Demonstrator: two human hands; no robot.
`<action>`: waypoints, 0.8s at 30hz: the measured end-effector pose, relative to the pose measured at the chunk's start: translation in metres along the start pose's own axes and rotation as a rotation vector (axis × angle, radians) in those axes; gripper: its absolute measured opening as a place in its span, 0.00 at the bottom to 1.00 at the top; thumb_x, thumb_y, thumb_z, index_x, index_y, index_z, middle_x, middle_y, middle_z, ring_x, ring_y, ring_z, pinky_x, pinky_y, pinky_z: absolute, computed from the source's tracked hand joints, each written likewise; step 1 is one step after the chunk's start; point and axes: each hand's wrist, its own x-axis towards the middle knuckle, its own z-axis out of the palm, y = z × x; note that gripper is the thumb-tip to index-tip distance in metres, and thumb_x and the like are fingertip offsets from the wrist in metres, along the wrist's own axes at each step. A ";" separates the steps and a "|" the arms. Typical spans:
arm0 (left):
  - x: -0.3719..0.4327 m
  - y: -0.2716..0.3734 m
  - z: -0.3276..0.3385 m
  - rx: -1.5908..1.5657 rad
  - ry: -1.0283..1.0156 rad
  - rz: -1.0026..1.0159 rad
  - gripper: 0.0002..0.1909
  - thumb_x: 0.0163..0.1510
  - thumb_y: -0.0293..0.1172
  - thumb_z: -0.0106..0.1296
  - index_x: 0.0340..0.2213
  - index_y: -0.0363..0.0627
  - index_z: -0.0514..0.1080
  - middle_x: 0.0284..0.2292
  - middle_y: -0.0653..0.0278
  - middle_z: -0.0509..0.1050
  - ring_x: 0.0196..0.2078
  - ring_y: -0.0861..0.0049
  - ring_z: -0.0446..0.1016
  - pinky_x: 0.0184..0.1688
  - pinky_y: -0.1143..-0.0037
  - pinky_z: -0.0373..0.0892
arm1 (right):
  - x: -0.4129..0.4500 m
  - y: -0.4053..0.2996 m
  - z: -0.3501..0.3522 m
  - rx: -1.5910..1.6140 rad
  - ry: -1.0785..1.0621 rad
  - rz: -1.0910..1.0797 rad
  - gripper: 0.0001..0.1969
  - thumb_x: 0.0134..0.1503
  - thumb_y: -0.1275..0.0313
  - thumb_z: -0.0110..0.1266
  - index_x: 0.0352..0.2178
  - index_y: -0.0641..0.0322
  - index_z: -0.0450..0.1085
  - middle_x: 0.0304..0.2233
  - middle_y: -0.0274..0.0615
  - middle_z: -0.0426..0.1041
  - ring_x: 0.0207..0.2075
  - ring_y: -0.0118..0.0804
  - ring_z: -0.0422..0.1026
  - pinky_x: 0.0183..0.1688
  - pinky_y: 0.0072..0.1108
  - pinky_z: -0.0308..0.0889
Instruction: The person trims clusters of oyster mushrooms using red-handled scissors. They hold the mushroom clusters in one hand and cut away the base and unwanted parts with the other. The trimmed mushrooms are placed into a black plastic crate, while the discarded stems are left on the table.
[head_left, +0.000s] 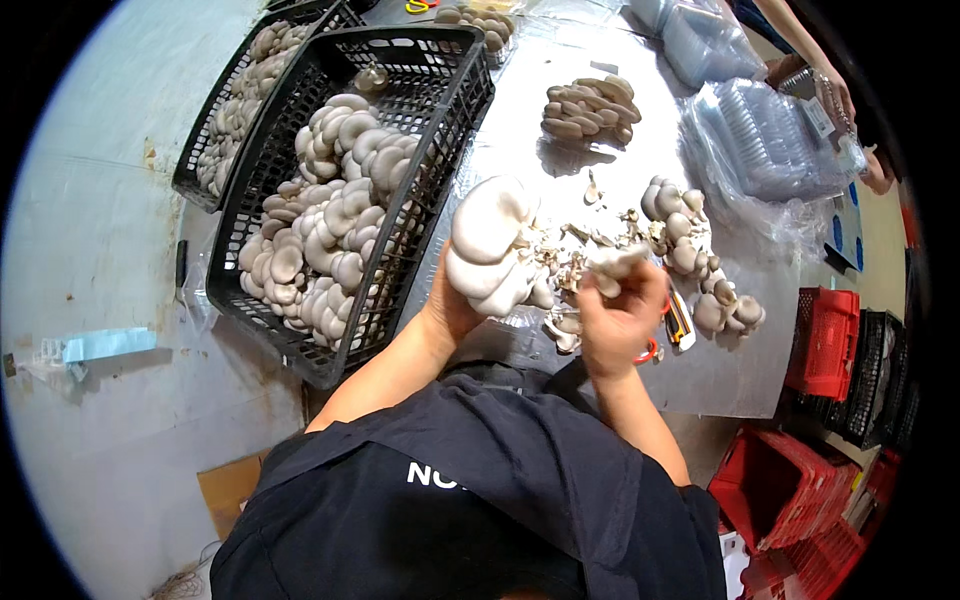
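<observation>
A large cluster of pale oyster mushrooms (491, 221) rests in my left hand (450, 304), which grips it from the left and below, hiding some of its caps. To its right, my right hand (626, 319), slightly blurred, pinches a small oyster mushroom piece (616, 262) between thumb and fingers. Mushroom trimmings (581, 240) lie scattered on the metal table (739, 382) around both hands. Beside my right wrist are a yellow-and-black utility knife (680, 322) and red-handled scissors (646, 351), partly covered by the hand.
A black plastic crate (450, 120) of oyster mushrooms stands left, another crate (196, 150) beyond it. Farther back sits a packed mushroom tray (592, 112). Loose mushroom clusters (679, 217) and stacked clear plastic containers (772, 142) lie right, near another person's hand (836, 94). Red crates (780, 480) stand lower right.
</observation>
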 end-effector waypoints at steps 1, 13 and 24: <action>0.002 -0.004 -0.008 0.453 -0.067 0.298 0.18 0.46 0.28 0.56 0.40 0.39 0.68 0.37 0.64 0.73 0.40 0.77 0.72 0.40 0.79 0.71 | 0.001 0.009 -0.013 -0.042 0.041 -0.061 0.20 0.44 0.82 0.58 0.38 0.64 0.60 0.33 0.38 0.66 0.34 0.25 0.68 0.37 0.16 0.65; -0.009 0.011 0.011 -0.320 -0.111 -0.105 0.11 0.43 0.26 0.59 0.29 0.39 0.69 0.32 0.63 0.68 0.35 0.74 0.70 0.36 0.77 0.72 | 0.047 -0.048 -0.022 -0.199 -0.433 0.155 0.04 0.49 0.80 0.56 0.29 0.69 0.71 0.24 0.35 0.70 0.26 0.22 0.69 0.28 0.15 0.64; -0.008 0.062 0.051 0.214 -0.295 0.440 0.14 0.40 0.30 0.63 0.18 0.40 0.65 0.28 0.60 0.63 0.34 0.66 0.63 0.31 0.71 0.67 | 0.030 -0.068 -0.012 -0.129 -0.355 0.079 0.05 0.44 0.83 0.53 0.26 0.68 0.72 0.23 0.37 0.73 0.22 0.22 0.70 0.27 0.14 0.65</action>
